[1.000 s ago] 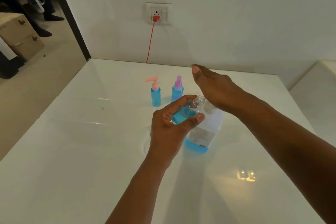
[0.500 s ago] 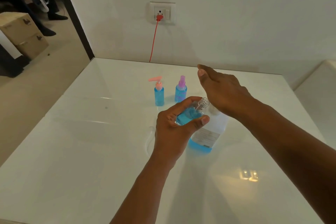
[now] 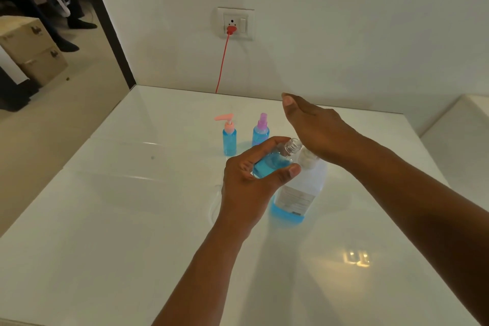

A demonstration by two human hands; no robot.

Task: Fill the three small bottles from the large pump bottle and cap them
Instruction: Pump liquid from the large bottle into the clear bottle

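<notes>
My left hand (image 3: 251, 182) grips a small uncapped bottle (image 3: 275, 160) of blue liquid, tilted with its threaded neck toward the large pump bottle (image 3: 299, 193). That large clear bottle stands on the white table (image 3: 105, 219) with a little blue liquid at its base. My right hand (image 3: 317, 127) lies flat, fingers straight, over the pump head, which it hides. Behind stand two capped small blue bottles: one with a pink pump (image 3: 229, 135), one with a purple spray top (image 3: 261, 131).
A red cord (image 3: 222, 66) hangs from a wall socket (image 3: 235, 23) down behind the table's far edge. The wall is close behind. On the floor at the left are cardboard boxes (image 3: 29, 47) and a seated person's legs (image 3: 53, 8).
The view shifted slightly. My right hand stays over the pump head and my left hand keeps the small bottle at the spout; both have barely moved.
</notes>
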